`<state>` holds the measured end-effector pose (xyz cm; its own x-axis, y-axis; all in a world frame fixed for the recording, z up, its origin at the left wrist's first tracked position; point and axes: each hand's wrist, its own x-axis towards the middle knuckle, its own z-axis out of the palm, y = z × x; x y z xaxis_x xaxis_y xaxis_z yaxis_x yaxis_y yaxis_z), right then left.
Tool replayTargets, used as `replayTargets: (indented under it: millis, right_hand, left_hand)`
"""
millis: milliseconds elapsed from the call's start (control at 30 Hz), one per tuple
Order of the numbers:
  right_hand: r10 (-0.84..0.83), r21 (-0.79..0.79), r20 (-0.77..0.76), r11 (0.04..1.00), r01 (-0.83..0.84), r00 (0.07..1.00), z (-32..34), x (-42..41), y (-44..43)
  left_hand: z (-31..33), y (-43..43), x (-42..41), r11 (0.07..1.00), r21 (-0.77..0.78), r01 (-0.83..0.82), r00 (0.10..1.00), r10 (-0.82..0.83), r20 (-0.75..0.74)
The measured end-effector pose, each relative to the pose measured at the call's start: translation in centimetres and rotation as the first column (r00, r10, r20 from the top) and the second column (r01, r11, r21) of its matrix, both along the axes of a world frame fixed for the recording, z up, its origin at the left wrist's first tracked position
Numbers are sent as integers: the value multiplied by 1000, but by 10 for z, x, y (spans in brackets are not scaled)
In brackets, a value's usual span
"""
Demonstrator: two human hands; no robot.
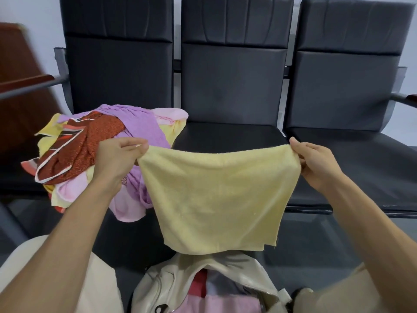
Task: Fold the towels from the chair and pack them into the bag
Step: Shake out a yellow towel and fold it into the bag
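A pale yellow towel [216, 195] hangs spread out in front of me, over the middle seat. My left hand [117, 157] pinches its top left corner and my right hand [316, 163] pinches its top right corner. A heap of towels [99, 141] in purple, pink, yellow and red-brown lies on the left seat, right behind my left hand. Below the hanging towel stands an open cream bag [180, 279] with pink and red cloth inside.
A row of three black padded chairs [232, 86] runs across the view, with metal armrests at both ends. A dark wooden piece of furniture [20, 86] stands at the far left. My knees in light trousers [99, 288] flank the bag.
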<state>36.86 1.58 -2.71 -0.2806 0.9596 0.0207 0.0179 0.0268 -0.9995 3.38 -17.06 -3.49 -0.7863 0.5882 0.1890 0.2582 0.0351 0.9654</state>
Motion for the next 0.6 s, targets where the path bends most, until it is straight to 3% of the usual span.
replayTargets:
  millis: [267,467,600]
  right_hand:
    - [1,-46,-1,999,-2,1000,4,4,4]
    - [-206,308,276,944,117,939,-1,-1,0]
    - [-323,399,320,899,183,890,-3,-4,0]
  left_hand:
    - [-4,-1,-6,998,-55,35,999,-36,-28]
    - [-3,-6,3,991,-115,-70,954,33,-297]
    - [0,-7,11,985,-100,-140,903,86,-420]
